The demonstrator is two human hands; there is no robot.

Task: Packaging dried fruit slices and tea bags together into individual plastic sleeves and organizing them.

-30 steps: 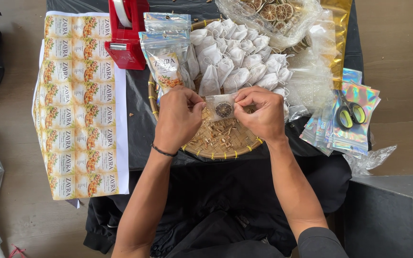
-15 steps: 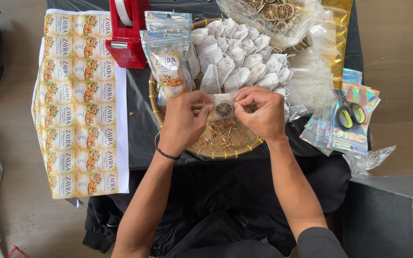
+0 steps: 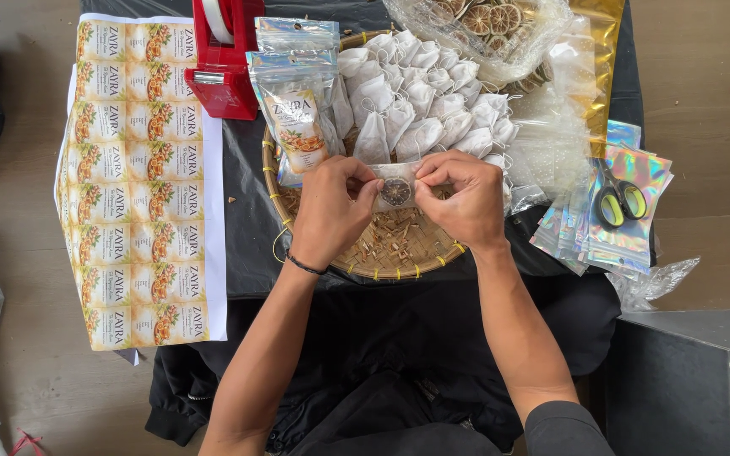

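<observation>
A small clear sachet [image 3: 395, 189] with a dark dried slice inside is pinched between both hands above a round woven basket tray [image 3: 382, 253]. The left hand [image 3: 329, 211] is closed on the sachet's left edge with thumb and fingertips, and a thin dark band [image 3: 305, 266] is worn at its wrist. The right hand [image 3: 465, 198] is closed on the right edge in the same way, so the sachet is stretched flat between the two.

Just beyond the fingertips, a heap of white filter bags [image 3: 424, 97] is piled at the far side of the tray. Beyond the left hand, two clear zip pouches [image 3: 296, 93] with an orange-and-white printed label are stood against the tray's rim, and farther out a red tape dispenser [image 3: 223, 59] is seen. Well to the left of the left hand, a large sheet of rectangular labels [image 3: 141, 177], printed in cream, green and orange and set in rows, is laid flat.

Beyond the right hand, a clear plastic bag of dried citrus slices [image 3: 483, 25] is placed, with a gold foil bag [image 3: 601, 59] beside it. To the right of the right hand, a stack of iridescent pouches [image 3: 627, 245] is spread, and yellow-handled scissors [image 3: 617, 198] are laid on top of it.
</observation>
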